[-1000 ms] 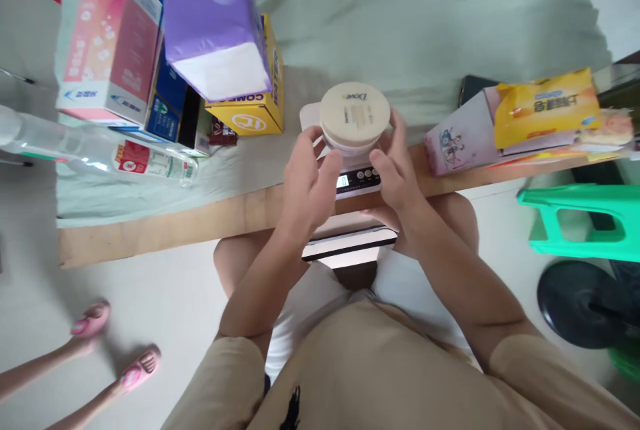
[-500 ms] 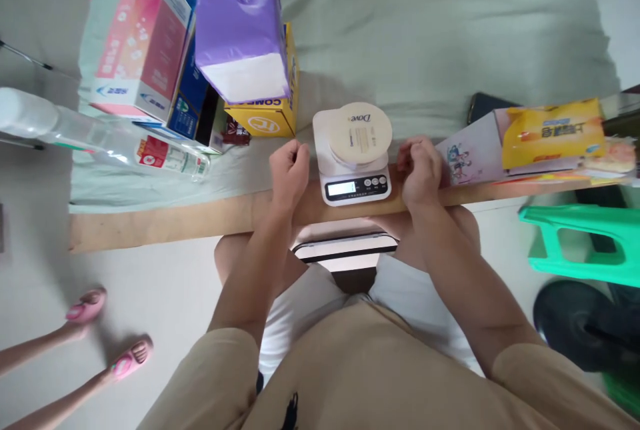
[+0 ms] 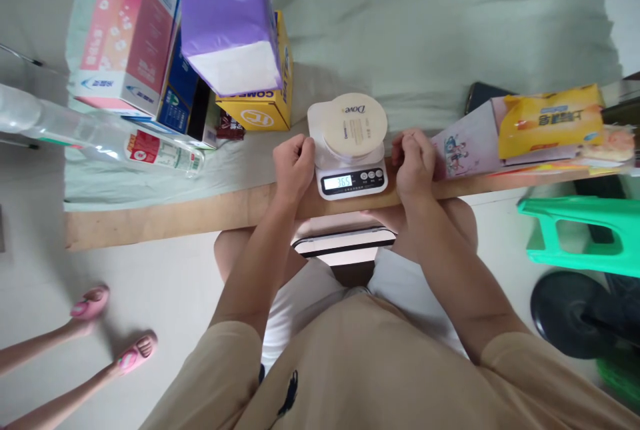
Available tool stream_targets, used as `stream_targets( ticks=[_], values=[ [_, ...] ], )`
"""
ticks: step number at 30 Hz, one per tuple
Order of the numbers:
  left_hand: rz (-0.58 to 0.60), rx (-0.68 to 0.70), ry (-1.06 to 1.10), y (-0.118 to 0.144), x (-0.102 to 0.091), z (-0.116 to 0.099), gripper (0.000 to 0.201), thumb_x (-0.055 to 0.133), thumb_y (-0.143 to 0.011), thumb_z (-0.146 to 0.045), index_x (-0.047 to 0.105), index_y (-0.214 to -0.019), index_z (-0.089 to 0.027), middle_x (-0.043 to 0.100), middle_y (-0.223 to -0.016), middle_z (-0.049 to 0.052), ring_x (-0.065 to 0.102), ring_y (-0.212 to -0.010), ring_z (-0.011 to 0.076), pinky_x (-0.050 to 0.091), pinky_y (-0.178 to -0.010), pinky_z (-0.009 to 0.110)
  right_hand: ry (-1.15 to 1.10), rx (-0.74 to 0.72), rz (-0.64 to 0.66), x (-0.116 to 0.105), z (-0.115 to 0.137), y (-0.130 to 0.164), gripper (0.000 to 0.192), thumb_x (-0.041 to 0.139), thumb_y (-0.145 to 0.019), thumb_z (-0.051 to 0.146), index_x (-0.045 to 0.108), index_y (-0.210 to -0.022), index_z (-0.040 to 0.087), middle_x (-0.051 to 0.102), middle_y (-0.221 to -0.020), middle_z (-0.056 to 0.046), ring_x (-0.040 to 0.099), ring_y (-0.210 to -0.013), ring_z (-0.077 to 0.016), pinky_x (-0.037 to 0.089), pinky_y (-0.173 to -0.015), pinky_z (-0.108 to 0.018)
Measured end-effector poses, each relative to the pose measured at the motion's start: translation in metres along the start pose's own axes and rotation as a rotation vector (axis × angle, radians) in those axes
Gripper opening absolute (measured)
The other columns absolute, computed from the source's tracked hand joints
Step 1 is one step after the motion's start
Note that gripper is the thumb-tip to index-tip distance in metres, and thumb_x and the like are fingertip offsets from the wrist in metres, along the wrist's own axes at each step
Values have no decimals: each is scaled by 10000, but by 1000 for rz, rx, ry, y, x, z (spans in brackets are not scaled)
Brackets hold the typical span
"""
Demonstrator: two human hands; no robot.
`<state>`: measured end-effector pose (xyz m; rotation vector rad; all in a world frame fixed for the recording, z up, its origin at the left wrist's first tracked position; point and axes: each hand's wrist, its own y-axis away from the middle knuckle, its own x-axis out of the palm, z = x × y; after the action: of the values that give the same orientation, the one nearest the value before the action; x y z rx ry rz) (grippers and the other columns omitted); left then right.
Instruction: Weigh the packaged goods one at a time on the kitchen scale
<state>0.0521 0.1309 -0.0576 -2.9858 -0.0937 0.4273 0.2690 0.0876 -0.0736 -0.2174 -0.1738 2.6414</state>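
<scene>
1. Round, flat Dove jar [image 3: 355, 125], cream lid up, the brand word printed dark near the far rim and reading upside down from this side.
2. Sitting squarely on the white kitchen scale [image 3: 350, 165], covering most of its platform; lid face level, the jar's axis upright, so no long side to speak of, only the print pointing away from the wearer.
3. Scale display lit below the jar, digits showing 365, three round buttons to the right of them.
4. Left hand [image 3: 293, 167] just left of the scale, curled into a loose fist, empty, resting on the counter [image 3: 165, 220] edge; whether its knuckles touch the scale cannot be told.
5. Right hand [image 3: 414, 165] just right of the scale, likewise clenched and holding nothing, clear of the jar.
6. Left of the scale: yellow box [image 3: 263, 110] with a purple tissue pack [image 3: 227, 23] on top, then a pink-and-white carton [image 3: 123, 37] and a clear water bottle [image 3: 100, 140] lying on its side.
7. Right of the scale: pale illustrated box [image 3: 463, 147] under a yellow packet [image 3: 550, 120].
</scene>
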Motion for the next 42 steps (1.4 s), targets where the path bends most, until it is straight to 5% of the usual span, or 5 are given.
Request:
stream_targets(
  ticks=[8,18,22,34,42],
  values=[
    [-34,9,74,1,1,-2,701,409,-1048,-692,376,-531,-220,329,-532,-11,321,-559,129,281,-599,351,188,-194,20,-5,-1,6,257,630,-918,407,655,-1139,277,676,-1117,-66,651,-1058,-240,560,-953,-440],
    [-48,166,13,5,-1,-5,715,404,-988,-808,463,-601,-209,440,-590,-11,435,-586,123,384,-632,332,235,-428,254,13,48,3,635,785,-813,533,572,-1367,307,611,-1447,-110,530,-1446,-351,385,-1322,-623],
    [-32,310,53,12,5,-13,603,385,-1030,-745,706,-1080,-237,743,-1076,70,692,-1044,202,544,-967,356,202,-347,336,22,55,-3,699,721,-873,592,473,-1464,310,564,-1552,-101,516,-1489,-321,391,-1332,-601],
    [292,355,18,18,5,2,1099,750,-826,-749,272,-1689,-265,378,-1752,197,391,-1646,377,367,-1358,530,124,-242,527,11,51,10,700,593,-898,387,340,-1548,323,431,-1694,-91,429,-1604,-280,379,-1376,-566],
    [287,468,130,5,5,-81,1005,780,-794,-757,404,-1621,-327,454,-1715,129,418,-1635,386,406,-1362,519,140,-336,442,-23,150,6,603,614,-926,505,492,-1503,380,468,-1655,9,421,-1625,-300,369,-1399,-510]
  ],
)
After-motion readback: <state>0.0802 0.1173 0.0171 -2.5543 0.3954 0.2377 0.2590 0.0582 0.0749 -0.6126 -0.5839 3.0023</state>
